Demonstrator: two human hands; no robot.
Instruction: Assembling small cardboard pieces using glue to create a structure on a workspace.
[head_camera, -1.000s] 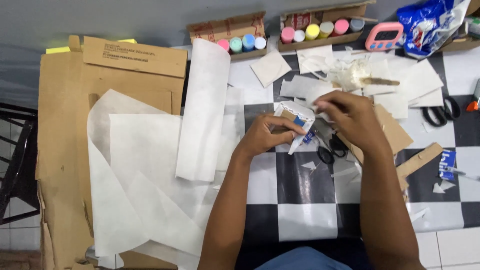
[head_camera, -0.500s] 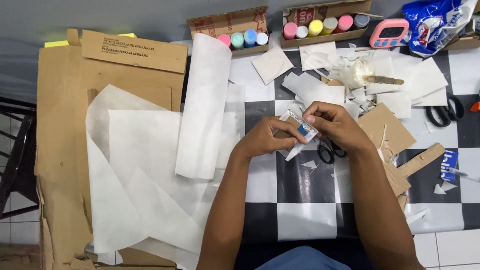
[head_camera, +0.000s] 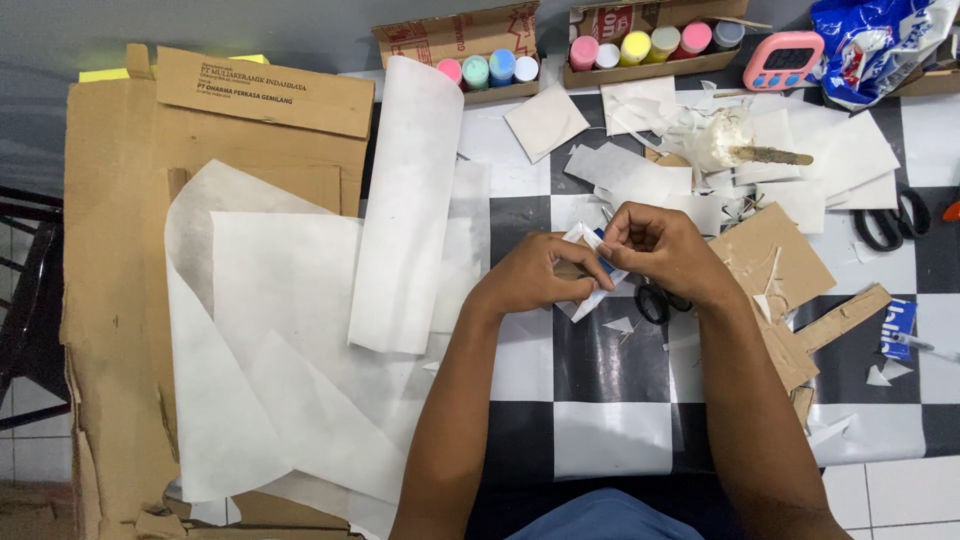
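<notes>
- Both hands meet over the middle of the checkered table (head_camera: 600, 400), and between them sits a small white paper piece (head_camera: 583, 300) with a bit of blue showing at its top edge.
- The left hand (head_camera: 535, 280) is closed on the paper's lower side, fingers curled in tight, thumb pressing from beneath.
- The right hand (head_camera: 660, 250) pinches the upper edge, fingertips drawn together right at the blue spot; a narrow, precise hold.
- To my eye this is fine fingertip work, folding or wrapping the paper around something small; what exactly lies inside, I cannot tell.
- Doing it well looks like a matter of keeping the left hand steady as the anchor and letting only the right fingertips work the edge, so the thin paper does not tear or slip.
- Just under the right wrist lie black-handled scissors (head_camera: 655, 300), partly hidden.
- Further out: cardboard scraps (head_camera: 780, 260) to the right, large white sheets (head_camera: 290, 330) to the left, and pastel paint bottles (head_camera: 490, 70) in boxes along the far edge.
</notes>
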